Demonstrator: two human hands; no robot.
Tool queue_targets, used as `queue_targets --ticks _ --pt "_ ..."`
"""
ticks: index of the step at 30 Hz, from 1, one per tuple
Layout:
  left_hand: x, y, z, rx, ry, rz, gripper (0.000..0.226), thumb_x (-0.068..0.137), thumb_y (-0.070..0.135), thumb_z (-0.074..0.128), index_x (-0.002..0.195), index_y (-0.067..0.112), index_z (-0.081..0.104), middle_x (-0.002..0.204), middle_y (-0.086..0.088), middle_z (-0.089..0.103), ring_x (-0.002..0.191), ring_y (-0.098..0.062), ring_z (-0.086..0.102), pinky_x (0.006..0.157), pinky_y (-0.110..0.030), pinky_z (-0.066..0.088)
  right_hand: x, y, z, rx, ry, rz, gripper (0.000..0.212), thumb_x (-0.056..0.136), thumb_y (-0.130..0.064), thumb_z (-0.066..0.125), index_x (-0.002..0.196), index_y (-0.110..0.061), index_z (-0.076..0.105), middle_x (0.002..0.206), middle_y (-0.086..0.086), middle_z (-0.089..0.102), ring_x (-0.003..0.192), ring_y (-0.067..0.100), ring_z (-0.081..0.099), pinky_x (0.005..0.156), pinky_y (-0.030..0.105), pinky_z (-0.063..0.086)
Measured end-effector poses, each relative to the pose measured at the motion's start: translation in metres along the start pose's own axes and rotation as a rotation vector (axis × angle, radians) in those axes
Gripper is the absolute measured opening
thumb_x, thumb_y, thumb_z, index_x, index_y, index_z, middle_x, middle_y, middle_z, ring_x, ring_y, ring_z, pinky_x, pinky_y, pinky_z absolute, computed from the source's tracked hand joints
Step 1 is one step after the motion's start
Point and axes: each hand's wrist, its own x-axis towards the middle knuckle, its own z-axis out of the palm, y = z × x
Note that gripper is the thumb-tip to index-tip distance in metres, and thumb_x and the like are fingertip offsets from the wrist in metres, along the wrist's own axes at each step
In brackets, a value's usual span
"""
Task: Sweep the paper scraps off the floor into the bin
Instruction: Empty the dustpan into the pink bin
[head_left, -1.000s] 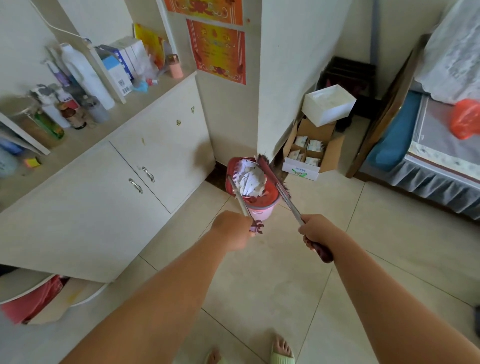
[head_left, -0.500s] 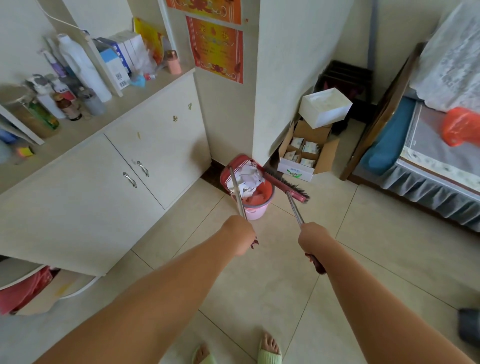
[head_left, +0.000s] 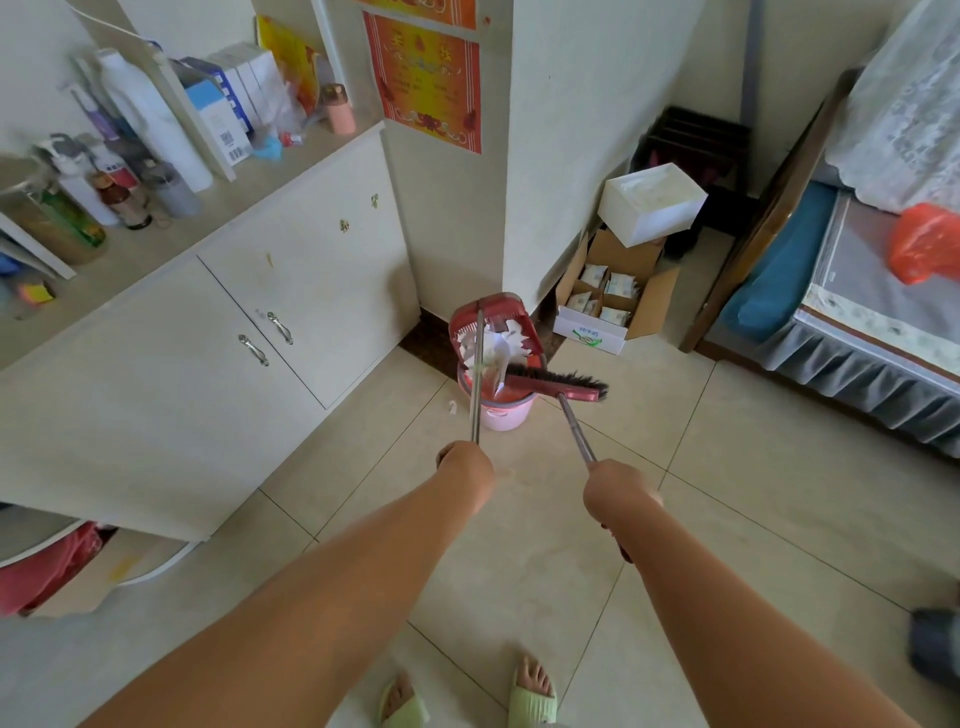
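Observation:
A small pink bin (head_left: 500, 414) with a red liner stands on the floor by the wall corner. Above it I tilt a red dustpan (head_left: 493, 312) full of white paper scraps (head_left: 501, 345), and some of them slide toward the bin. My left hand (head_left: 466, 464) grips the dustpan's metal handle. My right hand (head_left: 615, 491) grips the metal handle of a red broom (head_left: 555, 383), whose dark bristles lie across the bin's rim. One white scrap (head_left: 451, 408) lies on the floor left of the bin.
White cabinets (head_left: 249, 332) with a cluttered counter run along the left. An open cardboard box (head_left: 608, 304) and a white box (head_left: 652, 205) stand behind the bin. A bed (head_left: 852, 332) fills the right. My sandalled feet (head_left: 530, 699) are on the tiles.
The dustpan has tipped steeper over the bin and the scraps are sliding down. The broom head swung from beside the dustpan to lie across the bin's rim.

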Motion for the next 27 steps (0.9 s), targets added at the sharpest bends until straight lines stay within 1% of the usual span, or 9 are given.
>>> queue_targets --ticks 3,6,10,12,15,18,20,24,27 --pt "0.003 0.009 0.010 -0.061 -0.074 -0.029 0.042 0.088 0.002 0.050 0.129 0.005 0.058 0.126 -0.005 0.061 0.107 -0.027 0.065 0.047 -0.029 0.038 0.002 0.001 -0.001 -0.044 0.022 0.014 0.046 0.094 -0.009 0.038 0.137 -0.019 0.051 0.116 0.005 0.062 0.102 0.023 0.062 0.085 0.033 0.053" --pt "0.006 0.021 0.018 -0.100 -0.107 -0.038 0.039 0.088 -0.001 0.049 0.124 0.003 0.061 0.124 -0.005 0.063 0.102 -0.028 0.066 0.046 -0.028 0.036 0.003 0.003 -0.003 -0.112 0.057 0.016 0.049 0.096 -0.009 0.038 0.141 -0.023 0.048 0.127 0.004 0.060 0.113 0.023 0.059 0.089 0.032 0.050" --pt "0.010 0.029 0.022 -0.095 -0.097 -0.060 0.034 0.087 -0.001 0.050 0.118 0.002 0.064 0.113 -0.006 0.066 0.057 -0.025 0.051 0.045 -0.027 0.034 0.006 0.004 -0.006 -0.118 0.066 0.035 0.051 0.096 -0.008 0.038 0.143 -0.023 0.046 0.132 0.002 0.057 0.117 0.022 0.058 0.091 0.031 0.049" --pt "0.008 0.029 0.023 -0.089 -0.119 -0.075 0.029 0.084 -0.001 0.051 0.108 0.005 0.066 0.095 -0.005 0.063 0.047 -0.022 0.043 0.044 -0.025 0.034 0.006 0.004 -0.006 -0.116 0.070 0.037 0.050 0.096 -0.009 0.037 0.144 -0.023 0.045 0.132 0.003 0.057 0.118 0.023 0.057 0.091 0.032 0.049" --pt "0.002 0.025 0.025 -0.043 -0.164 -0.095 0.021 0.067 -0.004 0.050 0.084 0.003 0.061 0.071 -0.003 0.054 0.044 -0.022 0.043 0.045 -0.024 0.034 0.006 0.005 -0.005 -0.120 0.089 0.039 0.049 0.097 -0.010 0.037 0.143 -0.024 0.045 0.130 0.003 0.058 0.116 0.022 0.058 0.089 0.031 0.049" --pt "0.001 0.024 0.033 -0.069 -0.145 -0.085 0.021 0.079 -0.003 0.052 0.095 0.005 0.064 0.080 -0.006 0.058 0.046 -0.022 0.042 0.044 -0.026 0.034 0.005 0.006 -0.007 -0.102 0.080 0.022 0.048 0.096 -0.008 0.037 0.141 -0.021 0.047 0.126 0.004 0.059 0.112 0.023 0.060 0.087 0.032 0.052" --pt "-0.002 0.024 0.034 -0.061 -0.150 -0.077 0.012 0.082 -0.001 0.051 0.086 0.005 0.061 0.081 -0.006 0.059 0.048 -0.022 0.043 0.045 -0.026 0.034 0.007 0.006 -0.007 -0.069 0.059 0.005 0.048 0.094 -0.007 0.037 0.139 -0.020 0.049 0.124 0.004 0.060 0.110 0.023 0.061 0.087 0.033 0.052" --pt "-0.013 0.037 0.037 -0.101 -0.172 -0.097 0.031 0.056 -0.006 0.040 0.079 0.004 0.058 0.070 -0.006 0.052 0.046 -0.021 0.041 0.046 -0.026 0.033 0.001 0.008 -0.001 -0.030 0.036 -0.007 0.044 0.094 -0.008 0.038 0.136 -0.017 0.051 0.122 0.007 0.060 0.110 0.025 0.060 0.088 0.034 0.053" --pt "-0.023 0.047 0.042 -0.082 -0.160 -0.127 0.032 0.056 -0.005 0.043 0.081 0.003 0.060 0.063 -0.007 0.050 0.045 -0.021 0.041 0.044 -0.024 0.032 -0.004 0.010 0.006 -0.018 0.036 -0.021 0.043 0.095 -0.010 0.037 0.135 -0.018 0.051 0.122 0.007 0.060 0.109 0.025 0.061 0.088 0.034 0.054"
